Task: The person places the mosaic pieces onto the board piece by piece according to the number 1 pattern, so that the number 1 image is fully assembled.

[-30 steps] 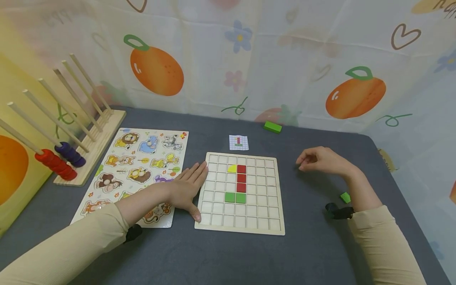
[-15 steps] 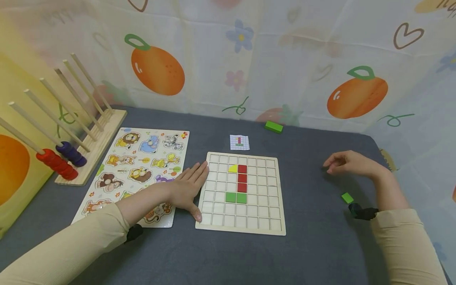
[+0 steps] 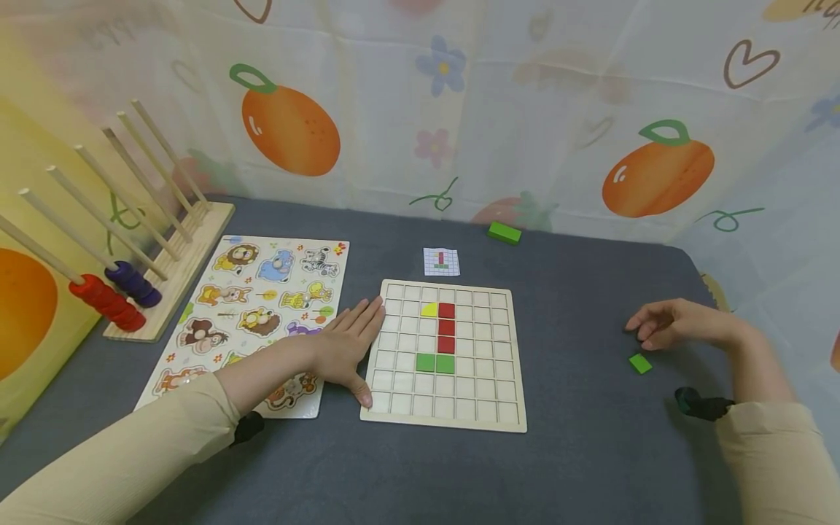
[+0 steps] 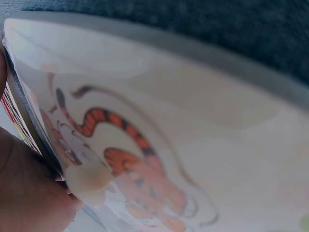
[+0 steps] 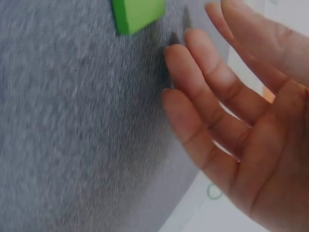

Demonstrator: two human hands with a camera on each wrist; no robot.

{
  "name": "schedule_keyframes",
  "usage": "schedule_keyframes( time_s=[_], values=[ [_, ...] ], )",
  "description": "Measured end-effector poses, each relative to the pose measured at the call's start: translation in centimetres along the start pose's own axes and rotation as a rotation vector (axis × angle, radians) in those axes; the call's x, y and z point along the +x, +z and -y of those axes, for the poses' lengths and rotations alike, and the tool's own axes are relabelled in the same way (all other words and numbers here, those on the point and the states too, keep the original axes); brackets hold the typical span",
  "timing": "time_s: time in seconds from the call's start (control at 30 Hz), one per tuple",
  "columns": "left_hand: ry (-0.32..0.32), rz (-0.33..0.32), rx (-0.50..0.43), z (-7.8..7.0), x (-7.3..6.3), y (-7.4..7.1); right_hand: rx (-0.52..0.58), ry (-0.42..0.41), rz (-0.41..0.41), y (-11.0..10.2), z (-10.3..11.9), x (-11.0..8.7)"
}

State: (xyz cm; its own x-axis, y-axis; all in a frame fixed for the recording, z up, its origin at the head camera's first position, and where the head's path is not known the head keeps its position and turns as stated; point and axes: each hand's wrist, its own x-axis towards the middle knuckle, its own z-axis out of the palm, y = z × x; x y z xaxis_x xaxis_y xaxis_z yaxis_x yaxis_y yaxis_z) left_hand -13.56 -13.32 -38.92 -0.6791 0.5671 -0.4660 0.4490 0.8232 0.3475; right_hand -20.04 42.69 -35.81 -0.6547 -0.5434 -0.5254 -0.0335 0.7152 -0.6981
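My left hand (image 3: 344, 346) lies with straight fingers along the left edge of a wooden grid board (image 3: 485, 390), thumb at its lower left corner. On the board's squares sit a yellow tile (image 3: 429, 310), a column of red tiles (image 3: 446, 327) and two green tiles (image 3: 435, 363) below them. At the right of the table, a loose green tile (image 3: 640, 364) lies just below the fingertips of my right hand (image 3: 685, 324). That hand's fingers are loosely bent, with nothing between them. In the right wrist view the green tile (image 5: 140, 14) is apart from the fingertips.
An animal puzzle board (image 3: 265, 292) lies under my left forearm. Behind it stands a wooden peg rack (image 3: 206, 226) with red and purple beads. A small printed pattern card (image 3: 441, 262) lies beyond the grid board, and a green block (image 3: 504, 233) near the back edge.
My right hand has moved right and then toward the near side, coming close to the loose green tile. The left hand and the tiles on the board stay put.
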Motion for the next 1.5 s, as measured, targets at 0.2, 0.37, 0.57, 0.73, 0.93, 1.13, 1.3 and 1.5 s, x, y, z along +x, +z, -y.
schedule_keyframes(
  time_s=[0.2,0.37,0.57,0.73,0.93,1.13,1.3,1.5],
  values=[
    [-0.004,0.002,-0.002,0.0,0.0,-0.1,0.154,-0.084,0.17,-0.1,-1.2,-0.6],
    [-0.004,0.002,-0.003,-0.1,-0.1,-0.1,0.226,-0.091,0.218,0.0,-1.6,-0.7],
    [-0.007,0.001,-0.002,-0.1,0.0,-0.1,0.23,-0.098,0.22,0.5,-1.8,-0.5],
    [-0.003,-0.002,-0.001,0.0,0.0,0.0,0.188,-0.071,0.192,0.8,-1.8,-0.3],
    [0.001,-0.002,0.002,0.1,0.0,0.1,0.141,-0.068,0.171,1.1,-1.8,-0.3],
    [-0.004,-0.008,0.006,0.0,-0.1,0.1,0.14,-0.133,0.16,1.4,-2.0,-0.2],
    [-0.009,-0.008,0.009,-0.1,-0.1,0.1,0.094,-0.123,0.109,1.7,-2.0,-0.1],
    [-0.004,-0.009,0.003,-0.1,-0.2,0.0,0.07,-0.099,0.078,1.9,-1.7,-0.2]
  ],
)
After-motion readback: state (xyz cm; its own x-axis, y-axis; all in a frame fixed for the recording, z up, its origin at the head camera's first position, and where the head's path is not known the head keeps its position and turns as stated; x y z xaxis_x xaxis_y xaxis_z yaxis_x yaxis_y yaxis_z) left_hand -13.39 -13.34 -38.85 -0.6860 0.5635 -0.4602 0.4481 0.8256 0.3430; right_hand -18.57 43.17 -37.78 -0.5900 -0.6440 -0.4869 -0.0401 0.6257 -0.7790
